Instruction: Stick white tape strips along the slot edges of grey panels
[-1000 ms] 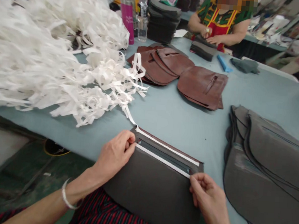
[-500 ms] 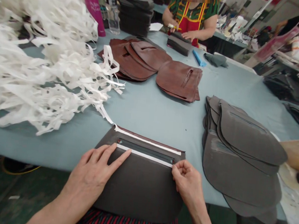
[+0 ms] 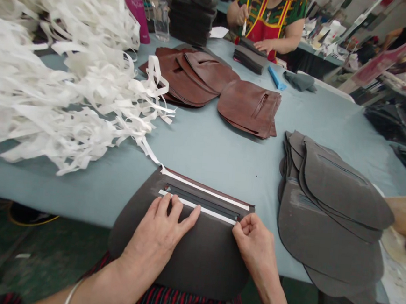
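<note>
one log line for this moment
left hand: on lower white strip | right hand: pinching strip's right end | dark panel: beneath both hands | brown pieces: on table

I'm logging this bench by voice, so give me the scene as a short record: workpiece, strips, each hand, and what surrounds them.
Workpiece: dark grey panel with a long slot near its top edge
Strips: upper white strip above the slot, lower white strip just below it
Left hand: fingertips on the lower white strip
Right hand: thumb and forefinger at that strip's right end
Left side: heap of tangled white strips
Right side: stack of dark grey panels
Beyond: reddish-brown slotted panels
Far side: co-worker holding a yellow-handled brush
</note>
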Demonstrator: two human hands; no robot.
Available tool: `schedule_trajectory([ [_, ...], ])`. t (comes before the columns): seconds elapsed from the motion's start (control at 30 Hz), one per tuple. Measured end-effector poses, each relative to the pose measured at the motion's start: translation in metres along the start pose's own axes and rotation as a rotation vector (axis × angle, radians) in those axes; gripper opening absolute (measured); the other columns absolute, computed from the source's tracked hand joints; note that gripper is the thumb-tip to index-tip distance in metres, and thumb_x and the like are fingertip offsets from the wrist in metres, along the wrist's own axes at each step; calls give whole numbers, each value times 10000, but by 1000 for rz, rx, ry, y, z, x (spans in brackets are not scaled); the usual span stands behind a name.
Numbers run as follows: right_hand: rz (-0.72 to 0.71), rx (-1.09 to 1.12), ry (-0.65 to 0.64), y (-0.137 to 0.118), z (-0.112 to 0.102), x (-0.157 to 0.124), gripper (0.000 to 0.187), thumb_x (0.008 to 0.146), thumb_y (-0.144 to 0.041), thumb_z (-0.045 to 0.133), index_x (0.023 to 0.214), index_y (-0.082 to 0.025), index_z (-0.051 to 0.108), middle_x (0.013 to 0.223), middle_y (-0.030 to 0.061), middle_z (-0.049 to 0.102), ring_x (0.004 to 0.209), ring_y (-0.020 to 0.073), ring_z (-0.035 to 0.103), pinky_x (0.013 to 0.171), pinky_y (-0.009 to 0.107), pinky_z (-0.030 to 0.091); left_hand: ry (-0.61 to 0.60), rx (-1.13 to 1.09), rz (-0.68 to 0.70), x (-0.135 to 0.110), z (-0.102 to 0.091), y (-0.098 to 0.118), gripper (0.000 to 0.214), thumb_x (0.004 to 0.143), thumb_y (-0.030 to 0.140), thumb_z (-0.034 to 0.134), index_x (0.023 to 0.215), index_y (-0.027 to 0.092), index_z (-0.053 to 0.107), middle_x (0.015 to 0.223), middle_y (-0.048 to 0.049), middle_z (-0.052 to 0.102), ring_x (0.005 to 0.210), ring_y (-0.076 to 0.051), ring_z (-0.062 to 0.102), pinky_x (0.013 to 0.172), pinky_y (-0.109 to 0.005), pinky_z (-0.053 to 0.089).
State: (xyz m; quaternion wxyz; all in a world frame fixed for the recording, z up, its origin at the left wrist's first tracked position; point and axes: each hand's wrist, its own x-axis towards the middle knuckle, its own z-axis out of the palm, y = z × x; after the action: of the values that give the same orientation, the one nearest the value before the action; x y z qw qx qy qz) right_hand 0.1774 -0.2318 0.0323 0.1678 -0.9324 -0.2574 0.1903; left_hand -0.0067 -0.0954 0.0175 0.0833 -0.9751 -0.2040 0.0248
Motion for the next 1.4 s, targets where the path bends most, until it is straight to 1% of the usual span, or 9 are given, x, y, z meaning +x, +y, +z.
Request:
schedule_trajectory([
  [0.13,-58,-240,-14,-5,-3,-4,43,794,-268,489,761,-241,484,503,-49,522,480,147,506,480,253,249,-1,-27,-3,0,-4,3,635,813,74,482,1373,352,373,1177,-131,560,1090,-326,546,933,-539,436],
  [0.23,-287,-407,119,-17,4,-6,72,837,-225,458,865,-243,522,590,-21,564,476,157,504,476,278,236,33,-105,-44,-1,-7,1,568,821,64,461,1351,264,413,1182,-144,561,1112,-316,533,941,-525,440],
  [0.37,-870,-165,134,-38,28,-2,158,894,-171,416,935,-231,557,854,38,600,759,185,569,670,308,392,134,-344,-217,-1,-6,-20,385,844,90,465,1214,178,524,1213,-131,538,1170,-276,492,1004,-458,414],
  [0.47,-1020,8,120,-45,45,6,147,881,-117,437,923,-207,545,870,43,562,820,191,532,742,342,405,237,-497,-502,-4,-2,-44,447,845,208,553,1280,173,453,1339,-148,434,1265,-303,405,1027,-482,387],
  [0.7,-964,199,114,-40,48,11,97,898,-192,508,989,-211,535,975,56,553,941,203,509,842,371,409,73,-1079,-607,-7,-18,-76,536,785,239,620,1276,249,407,1121,-55,620,1042,-253,606,896,-394,473],
  [0.9,-807,55,169,-28,40,18,209,924,-405,474,912,-223,576,838,34,597,810,213,541,780,371,374,208,-1194,-447,10,-45,-97,568,759,188,625,1286,291,440,1139,-19,629,1070,-224,604,886,-317,455],
  [1.17,-783,-60,316,-11,48,24,359,933,-504,405,751,-240,567,694,21,584,728,237,541,718,358,330,284,-843,-136,50,8,-111,388,883,272,524,1267,260,472,1342,-60,512,1264,-232,439,1071,-446,297],
  [1.3,-799,-58,367,-9,52,24,330,930,-485,429,753,-242,565,681,18,585,705,233,539,716,356,324,327,-850,-448,71,30,-154,395,881,289,498,1259,175,473,1363,-117,485,1273,-253,424,1076,-447,300],
  [1.4,-802,-60,395,-9,53,25,335,936,-471,423,738,-238,560,662,16,585,690,228,536,711,352,318,351,-856,-533,76,29,-179,360,897,238,422,1230,113,475,1240,-147,565,1144,-225,532,1001,-383,388],
])
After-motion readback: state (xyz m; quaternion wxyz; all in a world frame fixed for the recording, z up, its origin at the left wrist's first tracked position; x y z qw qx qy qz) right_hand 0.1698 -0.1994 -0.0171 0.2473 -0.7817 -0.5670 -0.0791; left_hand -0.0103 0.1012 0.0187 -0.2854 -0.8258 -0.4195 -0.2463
